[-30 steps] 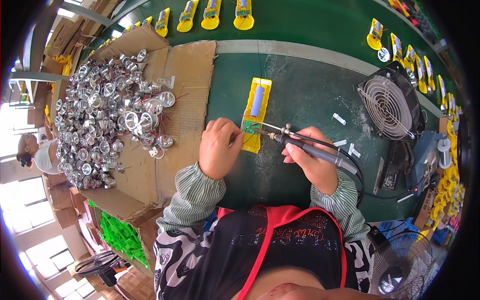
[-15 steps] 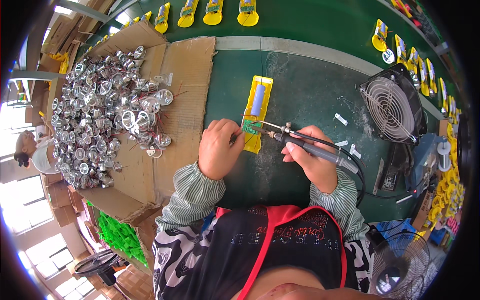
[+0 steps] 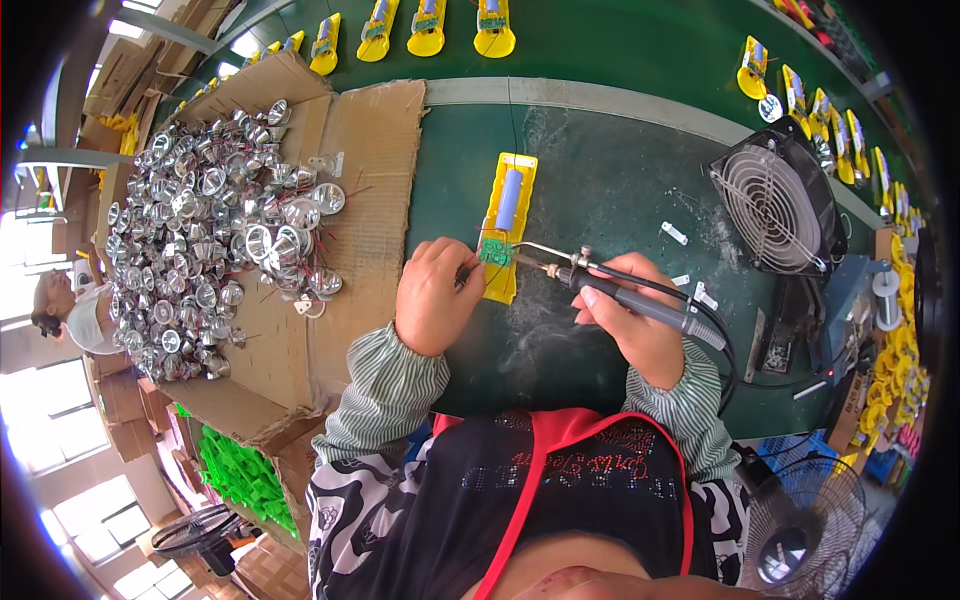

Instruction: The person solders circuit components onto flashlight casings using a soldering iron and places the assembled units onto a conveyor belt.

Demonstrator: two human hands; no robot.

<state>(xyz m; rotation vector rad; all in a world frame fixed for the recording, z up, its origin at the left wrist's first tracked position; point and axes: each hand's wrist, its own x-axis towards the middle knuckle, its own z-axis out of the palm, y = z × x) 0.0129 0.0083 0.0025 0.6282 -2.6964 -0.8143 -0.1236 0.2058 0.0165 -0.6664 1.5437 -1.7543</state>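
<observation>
A yellow plastic housing point(image 3: 516, 175) lies on the green bench and carries a blue cylindrical cell point(image 3: 509, 198). At its near end sits a small green circuit board point(image 3: 494, 251). My left hand point(image 3: 432, 306) pinches the board and housing at that end. My right hand point(image 3: 634, 320) grips a soldering iron point(image 3: 640, 303) with a dark handle and cable, and its metal tip touches the board from the right. Thin smoke drifts over the bench below the tip.
A flattened cardboard box point(image 3: 370, 160) on the left holds a heap of several silver reflector cups with red wires point(image 3: 200, 240). A black fan point(image 3: 778, 207) stands at the right. More yellow housings point(image 3: 428, 25) line the far belt. Small white parts point(image 3: 674, 233) lie loose.
Both hands stay in nearly the same place, with the iron's tip held at the board. No object has been picked up or put down.
</observation>
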